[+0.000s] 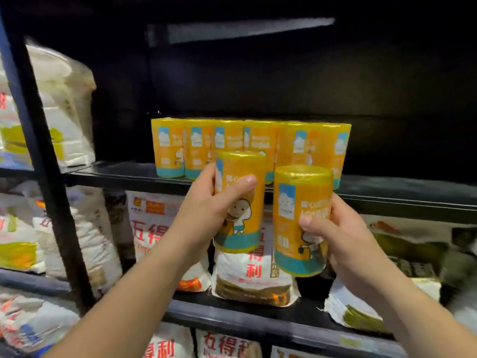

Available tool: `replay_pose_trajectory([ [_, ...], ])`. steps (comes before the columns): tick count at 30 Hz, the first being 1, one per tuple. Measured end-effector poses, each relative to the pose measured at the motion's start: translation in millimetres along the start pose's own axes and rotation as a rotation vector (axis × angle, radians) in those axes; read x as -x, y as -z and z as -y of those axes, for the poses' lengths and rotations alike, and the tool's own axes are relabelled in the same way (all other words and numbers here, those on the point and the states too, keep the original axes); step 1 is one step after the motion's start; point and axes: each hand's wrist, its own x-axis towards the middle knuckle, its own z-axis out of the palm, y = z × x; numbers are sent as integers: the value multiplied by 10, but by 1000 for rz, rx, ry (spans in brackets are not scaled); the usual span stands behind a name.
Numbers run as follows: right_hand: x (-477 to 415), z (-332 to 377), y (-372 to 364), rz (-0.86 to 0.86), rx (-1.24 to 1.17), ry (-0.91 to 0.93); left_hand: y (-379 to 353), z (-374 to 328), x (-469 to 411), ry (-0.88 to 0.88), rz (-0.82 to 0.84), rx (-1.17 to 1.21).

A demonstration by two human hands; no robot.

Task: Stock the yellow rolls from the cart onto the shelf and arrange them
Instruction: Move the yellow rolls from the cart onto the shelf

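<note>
Leftmost, a black upright post (38, 156) cuts down the frame, with white sacks (64, 107) stacked behind it. Just right of the post begins the black shelf (124, 174). On it stands a row of yellow rolls (198, 148) — upright, side by side, touching one another.

In front of that row, the left hand (204, 205) grips a first roll (242, 228). The thumb curls across its printed front and the fingers wrap behind. It is upright, held at the shelf's front edge, and its top overlaps the lower part of the row.

Beside it, across a narrow gap, the right hand (346, 236) clasps a second roll (302, 192) — thumb pressed on the front, fingers round the far side. This one is also upright and sits a little lower, its cap about level with the shelf's edge. Whether either held roll touches the shelf cannot be told.

Below both, white flour bags (247, 277) with red characters stand on the lower shelf (232, 316), and more bags lie off to the right.
</note>
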Motion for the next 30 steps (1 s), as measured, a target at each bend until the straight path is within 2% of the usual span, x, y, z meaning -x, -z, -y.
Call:
replay_pose_trajectory([
  [8,369,364,1394,-118,141,36,-1424,-146,-266,-22,111,-6],
  [15,352,619,2273,-225,213,9,-2288,-371,-583,5,166,-84],
  [21,126,690,2644,-317,265,42,-2641,-547,-968,62,163,-156],
  [30,-540,674,2945,-385,313,15,-2749,-720,-1742,136,187,-242],
])
